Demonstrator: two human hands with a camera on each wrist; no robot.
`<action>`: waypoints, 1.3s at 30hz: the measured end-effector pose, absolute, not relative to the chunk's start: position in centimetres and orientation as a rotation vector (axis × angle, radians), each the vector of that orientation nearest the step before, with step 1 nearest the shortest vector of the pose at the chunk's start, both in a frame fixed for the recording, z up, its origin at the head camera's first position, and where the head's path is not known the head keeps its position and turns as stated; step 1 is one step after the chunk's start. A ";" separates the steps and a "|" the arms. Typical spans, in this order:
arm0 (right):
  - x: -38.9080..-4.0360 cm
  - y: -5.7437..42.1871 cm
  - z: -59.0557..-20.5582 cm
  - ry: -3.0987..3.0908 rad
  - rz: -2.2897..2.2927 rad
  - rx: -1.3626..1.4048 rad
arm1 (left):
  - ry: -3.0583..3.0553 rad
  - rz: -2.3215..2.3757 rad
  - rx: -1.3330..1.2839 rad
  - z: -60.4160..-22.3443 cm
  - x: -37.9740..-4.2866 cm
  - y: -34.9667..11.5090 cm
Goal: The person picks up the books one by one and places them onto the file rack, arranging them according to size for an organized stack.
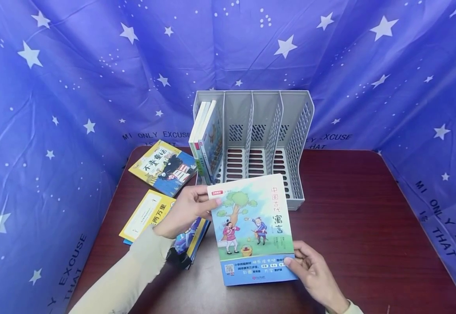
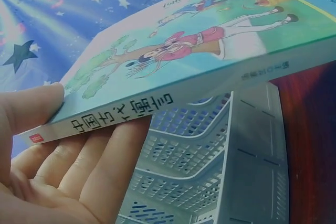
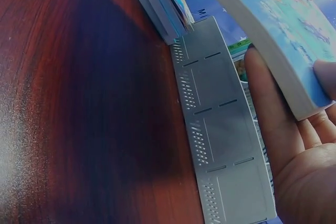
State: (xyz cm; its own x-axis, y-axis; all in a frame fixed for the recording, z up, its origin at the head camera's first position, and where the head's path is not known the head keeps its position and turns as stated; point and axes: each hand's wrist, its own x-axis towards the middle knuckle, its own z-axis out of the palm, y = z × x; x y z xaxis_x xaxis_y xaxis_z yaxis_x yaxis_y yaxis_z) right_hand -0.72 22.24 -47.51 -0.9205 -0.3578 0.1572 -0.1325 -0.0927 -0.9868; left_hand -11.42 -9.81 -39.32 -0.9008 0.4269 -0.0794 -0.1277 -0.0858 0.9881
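Both hands hold a paperback book in front of the rack, its cover facing up and showing a tree and two figures above a blue band. My left hand pinches the upper left edge. In the left wrist view, the thumb lies on the cover and the fingers are under the spine. My right hand grips the lower right corner, thumb on the blue band. The right wrist view shows its fingers beneath the book's page edges.
A grey file rack with several upright slots stands behind the held book. Two books stand in its leftmost slot. A yellow and blue book lies to its left, and more books lie nearer, partly hidden by the left arm. A starry blue curtain surrounds the table.
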 end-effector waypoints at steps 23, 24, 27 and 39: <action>-1.4 21.0 -48.5 2.251 -2.011 -0.174 | 2.290 1.963 0.352 -36.7 -8.8 -10.4; -1.6 20.8 -48.6 2.264 -2.011 -0.163 | 2.305 1.969 0.373 -36.4 -8.7 -10.5; -2.2 20.2 -48.8 2.286 -2.006 -0.125 | 2.354 1.999 0.446 -35.6 -8.4 -10.8; -4.6 18.0 -50.2 2.082 -2.046 -0.095 | 2.507 2.130 0.487 -32.5 -8.3 -13.2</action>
State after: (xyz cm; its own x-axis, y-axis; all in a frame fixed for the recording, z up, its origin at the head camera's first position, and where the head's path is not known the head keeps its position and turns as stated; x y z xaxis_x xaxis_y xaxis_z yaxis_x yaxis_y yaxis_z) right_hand -4.63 18.00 -50.21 -0.9736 -0.1995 -0.1110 0.1075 0.0281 -0.9938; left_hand -8.28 -13.21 -32.49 -0.9407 0.1020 0.3235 0.3357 0.1439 0.9309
